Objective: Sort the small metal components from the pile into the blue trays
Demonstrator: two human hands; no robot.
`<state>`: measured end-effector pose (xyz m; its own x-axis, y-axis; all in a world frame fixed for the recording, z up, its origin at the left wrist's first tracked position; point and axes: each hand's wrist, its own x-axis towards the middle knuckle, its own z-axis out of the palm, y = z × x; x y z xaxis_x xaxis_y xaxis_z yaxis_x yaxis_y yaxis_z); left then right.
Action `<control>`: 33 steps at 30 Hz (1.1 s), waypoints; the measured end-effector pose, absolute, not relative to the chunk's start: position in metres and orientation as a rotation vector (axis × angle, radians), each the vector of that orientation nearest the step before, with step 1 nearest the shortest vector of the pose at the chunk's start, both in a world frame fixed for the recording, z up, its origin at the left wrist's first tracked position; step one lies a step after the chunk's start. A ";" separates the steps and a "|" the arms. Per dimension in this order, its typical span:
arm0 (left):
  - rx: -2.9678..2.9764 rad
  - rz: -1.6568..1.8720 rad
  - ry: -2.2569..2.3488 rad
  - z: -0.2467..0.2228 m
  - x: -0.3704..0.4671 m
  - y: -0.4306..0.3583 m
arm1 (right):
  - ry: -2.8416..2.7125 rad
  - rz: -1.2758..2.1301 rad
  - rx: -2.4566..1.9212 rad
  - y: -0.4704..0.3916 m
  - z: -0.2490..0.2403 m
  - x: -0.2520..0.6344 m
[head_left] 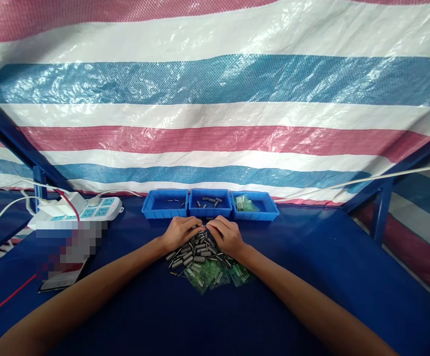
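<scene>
My left hand (181, 232) and my right hand (227, 235) almost meet over the far side of a pile on the blue table. Both have their fingers bent and pinched together; whatever is between the fingertips is too small to make out. Beneath them lie many dark grey metal cylinders (200, 249) mixed with thin metal pins. At the pile's near side are small clear-green plastic bags (215, 274) with light pieces inside. Just beyond my hands, the middle blue bin (210, 214) holds several grey cylinders.
The left blue bin (165, 213) holds a few thin pins, and the right blue bin (261, 215) holds green bags. A white power strip (106, 209) with plugs and cables stands at the left, beside a partly blurred flat object (63, 282). Striped sheeting (215, 113) hangs behind.
</scene>
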<state>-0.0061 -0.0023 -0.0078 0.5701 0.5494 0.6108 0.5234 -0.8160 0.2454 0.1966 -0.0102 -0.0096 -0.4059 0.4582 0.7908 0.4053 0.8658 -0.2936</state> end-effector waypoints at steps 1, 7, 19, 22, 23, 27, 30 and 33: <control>2.757 1.099 0.935 -0.008 -0.006 -0.002 | -2.048 0.067 -0.618 -0.010 -0.010 0.197; 2.773 1.115 0.926 -0.009 -0.006 -0.002 | -2.059 0.068 -0.609 -0.012 -0.007 0.196; 2.761 1.123 0.983 -0.005 -0.006 -0.005 | -2.108 0.057 -0.650 -0.011 -0.009 0.196; 2.743 1.148 1.014 -0.005 -0.006 -0.004 | -2.162 0.052 -0.633 -0.010 -0.010 0.196; 2.740 1.151 1.008 -0.005 -0.006 -0.003 | -2.168 0.057 -0.636 -0.010 -0.010 0.196; 2.738 1.152 0.972 -0.008 -0.006 -0.001 | -2.138 0.094 -0.665 -0.009 -0.011 0.197; 2.752 1.180 0.958 -0.011 -0.007 -0.001 | -2.108 0.129 -0.671 -0.009 -0.011 0.197; 2.767 1.191 0.932 -0.011 -0.006 0.000 | -2.099 0.139 -0.653 -0.009 -0.011 0.197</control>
